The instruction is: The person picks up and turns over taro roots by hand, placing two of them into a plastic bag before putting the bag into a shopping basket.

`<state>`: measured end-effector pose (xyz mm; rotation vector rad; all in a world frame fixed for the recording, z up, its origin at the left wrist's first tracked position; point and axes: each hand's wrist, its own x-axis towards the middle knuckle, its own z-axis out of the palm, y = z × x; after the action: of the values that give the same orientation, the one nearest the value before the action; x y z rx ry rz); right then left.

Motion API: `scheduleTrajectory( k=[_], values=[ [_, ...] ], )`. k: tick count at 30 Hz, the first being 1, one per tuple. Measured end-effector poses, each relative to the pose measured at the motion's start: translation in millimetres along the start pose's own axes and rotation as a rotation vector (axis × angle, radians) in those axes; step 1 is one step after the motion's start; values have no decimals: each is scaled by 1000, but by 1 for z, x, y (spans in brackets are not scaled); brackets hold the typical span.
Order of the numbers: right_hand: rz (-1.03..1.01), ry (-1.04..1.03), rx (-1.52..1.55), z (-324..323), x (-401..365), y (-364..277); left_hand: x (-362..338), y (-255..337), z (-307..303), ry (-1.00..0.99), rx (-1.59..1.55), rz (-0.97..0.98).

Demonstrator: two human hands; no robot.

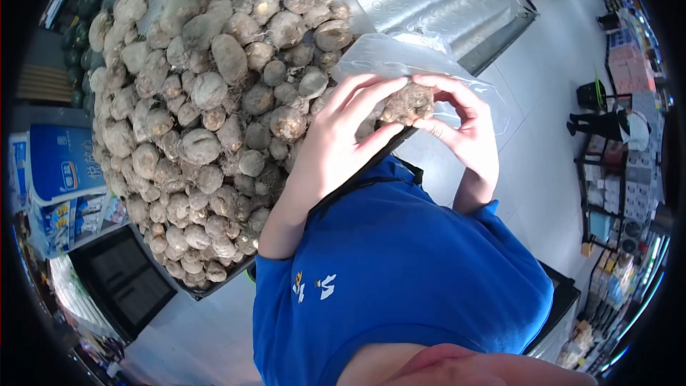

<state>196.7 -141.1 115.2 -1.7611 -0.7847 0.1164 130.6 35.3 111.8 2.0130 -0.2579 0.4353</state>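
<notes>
At the far left, a blue package (64, 164) with white lettering stands beside the desk (204, 293), above some smaller packs, and dark green rounded produce (77, 46) lies near the desk's far left edge.

Next comes a large pile of brown, soil-covered tubers (207, 93), heaped from the desk's lower corner up toward its far edge. They differ in size, and some show pale or orange patches and fine roots.

The left hand (332, 136) is raised over the pile's right side, by the near edge of the desk. Its grip is curved, fingertips above and thumb below, closed on the left side of one rough, dark brown lump (409, 104). That lump is held up above the near edge, between the two hands.

A clear plastic bag (386, 53) spreads behind the lump and both hands. Beyond it, a silver sheet (421, 0) with embossed circles covers the desk toward its far right corner.

The right hand (468, 125) closes its grip on the lump's right side, fingers over the top and thumb under it.

Well to the right, on the tiled floor (532, 93), another person (607, 126) in dark clothing is near stocked shelves (600, 186).
</notes>
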Motion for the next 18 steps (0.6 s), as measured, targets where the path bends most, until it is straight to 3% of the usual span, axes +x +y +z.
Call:
scheduleTrajectory(
  k=[4,5,7,8,12,13,17,18],
  values=[
    [96,218,46,-23,-5,23,41,-5,35,-116,-8,33],
    [93,234,43,-27,-5,27,49,-13,41,-150,26,130],
    [65,203,-385,-33,-5,36,57,-28,58,-225,110,62],
    [65,214,-385,-34,-4,42,58,-32,65,-289,196,-21],
    [198,228,-472,-31,3,66,69,-65,91,-256,506,262],
    [250,208,-496,-29,5,77,76,-81,100,-387,339,139],
    [299,178,-584,-24,11,121,84,-117,123,-332,207,80],
    [277,186,-643,-23,11,131,86,-117,124,-386,186,-21]
  ],
)
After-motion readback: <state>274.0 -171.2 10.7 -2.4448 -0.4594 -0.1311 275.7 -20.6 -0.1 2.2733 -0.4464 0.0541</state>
